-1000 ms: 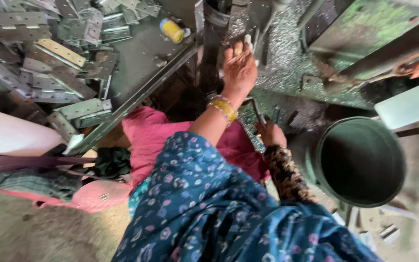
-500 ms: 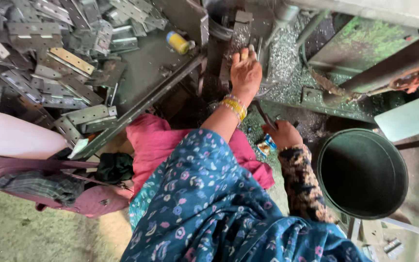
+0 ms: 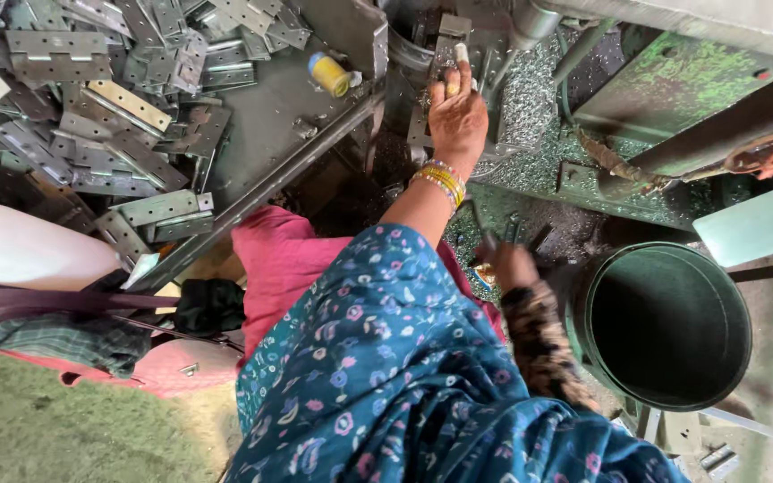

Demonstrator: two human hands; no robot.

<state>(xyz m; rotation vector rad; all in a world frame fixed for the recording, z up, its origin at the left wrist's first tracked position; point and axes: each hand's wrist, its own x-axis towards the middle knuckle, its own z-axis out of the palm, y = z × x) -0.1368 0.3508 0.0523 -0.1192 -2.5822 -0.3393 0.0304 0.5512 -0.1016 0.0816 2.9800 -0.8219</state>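
Grey steel hinge plate [image 3: 445, 54] stands upright at the machine, and our left hand [image 3: 458, 116] is reached up to it, fingers [image 3: 463, 58] pressed against the plate's face, gripping it. Yellow bangles [image 3: 440, 179] sit on that wrist. Our right hand [image 3: 512, 266] is low, beside the dark green bucket [image 3: 673, 394], curled round a thin dark lever [image 3: 480, 224]; grip looks closed, fingers partly hidden. Left of the machine a sloped metal tray [image 3: 266, 125] carries a heap of loose hinges [image 3: 91, 107] and a small yellow-blue spool [image 3: 328, 74]. Metal swarf [image 3: 530, 107] covers the machine bed just beside our left hand.
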